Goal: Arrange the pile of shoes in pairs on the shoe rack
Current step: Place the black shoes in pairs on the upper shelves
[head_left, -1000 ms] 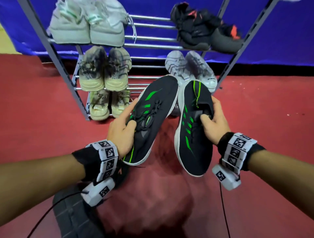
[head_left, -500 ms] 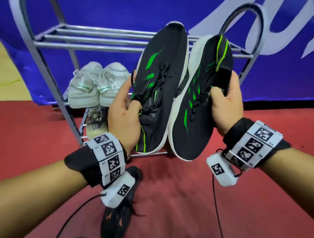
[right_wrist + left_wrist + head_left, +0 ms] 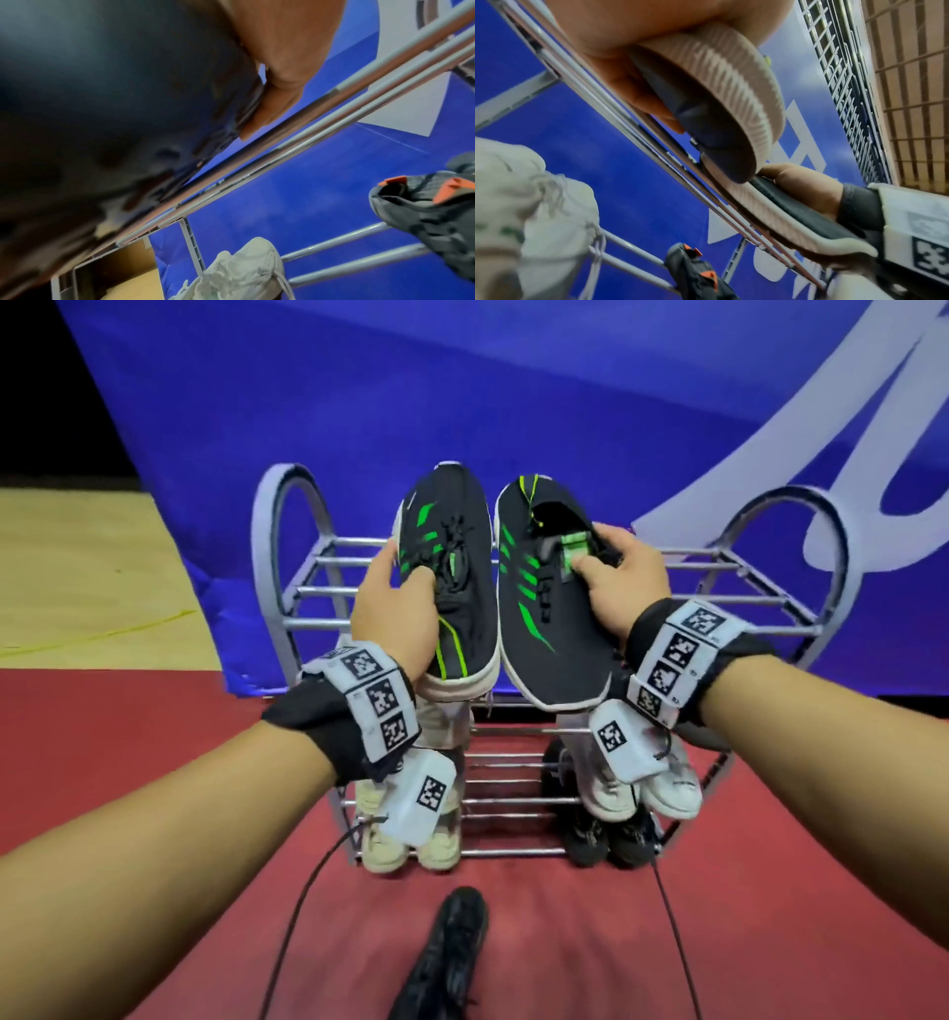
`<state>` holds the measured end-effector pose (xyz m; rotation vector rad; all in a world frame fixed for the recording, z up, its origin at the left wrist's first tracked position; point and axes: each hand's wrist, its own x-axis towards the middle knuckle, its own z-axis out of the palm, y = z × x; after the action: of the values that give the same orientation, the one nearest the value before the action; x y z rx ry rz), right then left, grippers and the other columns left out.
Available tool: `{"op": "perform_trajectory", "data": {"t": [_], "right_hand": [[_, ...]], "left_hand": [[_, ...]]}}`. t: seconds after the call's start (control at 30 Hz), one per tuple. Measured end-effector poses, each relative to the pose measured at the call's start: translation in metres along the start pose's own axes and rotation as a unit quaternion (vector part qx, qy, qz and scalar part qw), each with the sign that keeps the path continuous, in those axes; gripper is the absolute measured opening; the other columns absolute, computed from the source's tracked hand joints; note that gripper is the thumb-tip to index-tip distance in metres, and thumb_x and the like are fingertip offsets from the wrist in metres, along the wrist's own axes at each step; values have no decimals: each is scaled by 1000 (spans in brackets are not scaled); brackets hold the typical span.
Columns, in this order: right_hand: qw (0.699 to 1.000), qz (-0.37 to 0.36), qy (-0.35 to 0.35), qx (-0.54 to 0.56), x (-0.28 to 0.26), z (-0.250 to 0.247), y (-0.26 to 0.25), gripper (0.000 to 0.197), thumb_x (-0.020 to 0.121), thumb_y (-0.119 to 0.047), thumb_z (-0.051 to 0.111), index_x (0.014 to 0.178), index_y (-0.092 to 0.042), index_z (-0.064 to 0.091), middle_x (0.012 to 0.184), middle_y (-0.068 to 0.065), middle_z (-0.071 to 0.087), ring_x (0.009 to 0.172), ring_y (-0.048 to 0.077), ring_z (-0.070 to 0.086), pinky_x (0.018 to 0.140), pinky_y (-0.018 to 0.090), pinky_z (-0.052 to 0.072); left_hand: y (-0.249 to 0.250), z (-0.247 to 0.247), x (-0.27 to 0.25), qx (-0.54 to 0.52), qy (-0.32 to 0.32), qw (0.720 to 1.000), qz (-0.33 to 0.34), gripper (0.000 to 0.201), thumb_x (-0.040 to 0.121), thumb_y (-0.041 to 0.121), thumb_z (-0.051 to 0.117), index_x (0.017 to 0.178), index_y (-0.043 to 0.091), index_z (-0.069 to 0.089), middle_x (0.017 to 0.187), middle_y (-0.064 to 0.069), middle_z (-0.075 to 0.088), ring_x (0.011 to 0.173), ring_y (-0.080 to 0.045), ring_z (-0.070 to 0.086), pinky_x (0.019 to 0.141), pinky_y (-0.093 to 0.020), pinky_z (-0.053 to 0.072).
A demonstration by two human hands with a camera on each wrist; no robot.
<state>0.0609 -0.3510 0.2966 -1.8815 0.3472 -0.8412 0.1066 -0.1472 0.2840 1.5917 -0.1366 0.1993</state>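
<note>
I hold a pair of black shoes with green stripes over the top tier of the grey metal shoe rack [image 3: 729, 600]. My left hand [image 3: 395, 603] grips the left shoe [image 3: 457, 588] by its side and laces. My right hand [image 3: 616, 577] grips the right shoe [image 3: 539, 618] at its collar, thumb on the green tongue label. Both point away from me, side by side. In the left wrist view the left shoe's ribbed sole [image 3: 731, 85] hangs just above the rack bars [image 3: 618, 113]. The right wrist view shows the right shoe's dark sole [image 3: 115, 101] close to the bars [image 3: 334, 97].
Lower tiers hold pale shoes at the left [image 3: 390, 845], white shoes [image 3: 667, 788] and dark shoes [image 3: 606, 839] at the right. Grey shoes with orange tabs [image 3: 424, 205] sit on a tier below. One black shoe [image 3: 452, 947] lies on the red floor. A blue banner [image 3: 462, 392] stands behind.
Both hands have lifted the pair from low before the rack up over its top tier. The view has risen with them, so the whole rack now lies below the shoes.
</note>
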Motion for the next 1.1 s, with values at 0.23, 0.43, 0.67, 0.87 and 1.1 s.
{"op": "perform_trajectory", "data": {"t": [0.23,0.43,0.67,0.87,1.1], "right_hand": [[994,78,-51,-49,14,36,-9,31,91,-13,65,121,-16,70,99,0,66,92,16,62,82,24,47],[982,100,-122,-105,-6,25,-27,23,88,-21,64,110,-29,65,98,-5,68,98,21,65,86,30,48],[965,46,-222,-135,-56,5,-38,105,64,-66,78,152,-36,30,133,-11,54,124,9,52,104,23,42],[938,50,-246,-238,-70,9,-35,119,59,-57,84,155,-43,15,141,12,43,128,25,49,104,31,42],[965,33,-172,-198,-67,45,-50,107,49,-65,66,147,-42,30,128,9,54,117,26,56,101,44,50]], "left_hand": [[10,-27,38,83,10,996,-32,40,90,20,48,124,38,61,77,12,60,61,-2,50,53,-12,37],[14,-28,40,171,-50,983,-35,38,80,38,39,87,6,59,82,-7,61,78,-28,52,63,-33,36],[9,-36,20,145,-10,989,-11,35,90,44,52,104,15,68,95,0,66,90,-20,60,66,-23,41],[0,-47,-8,214,-151,962,73,105,67,52,81,154,26,28,148,1,37,132,-8,38,105,-24,34],[-2,-53,-10,207,-95,965,133,101,56,44,79,147,30,36,137,11,52,124,-11,53,102,-39,48]]}}
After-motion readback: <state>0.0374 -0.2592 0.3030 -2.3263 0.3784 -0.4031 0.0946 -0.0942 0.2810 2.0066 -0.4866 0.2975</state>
